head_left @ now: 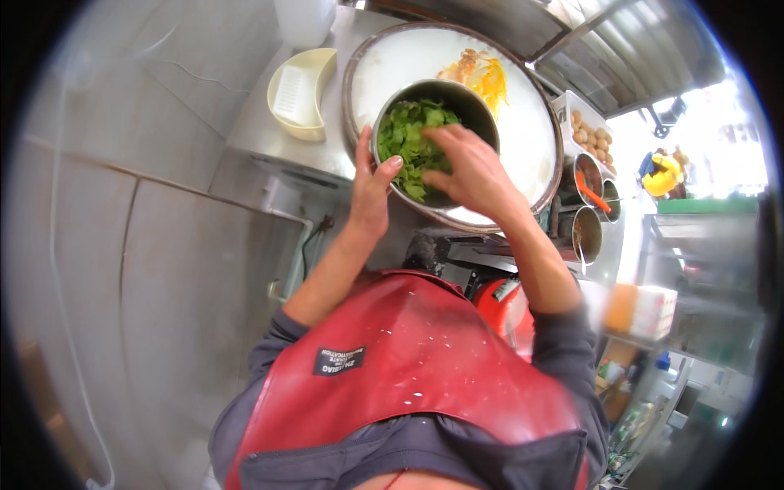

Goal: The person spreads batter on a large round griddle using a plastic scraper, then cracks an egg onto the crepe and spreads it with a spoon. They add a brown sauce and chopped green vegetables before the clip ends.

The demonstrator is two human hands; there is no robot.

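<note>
My left hand (374, 189) grips the near left side of a deep round metal pot (467, 104), its thumb over the rim. Chopped green leaves (408, 139), perhaps lettuce, lie inside. Over the pot's right side reaches my right hand (475, 170), slightly blurred, with thumb and fingers apart and the fingertips at the leaves. The pot is above a large round griddle (523, 143) with a whitish surface; whether it rests there I cannot tell. Behind the pot, yellow shreds (490, 84) and a browned patch of food (463, 64) lie on the griddle.
Left of the griddle, a cream crescent-shaped container (320, 73) stands on the metal counter (255, 122). To the right are a crate of eggs (594, 140), metal pots (585, 229) with utensils, and an orange handle (590, 189). A red rounded object (500, 306) sits below the counter.
</note>
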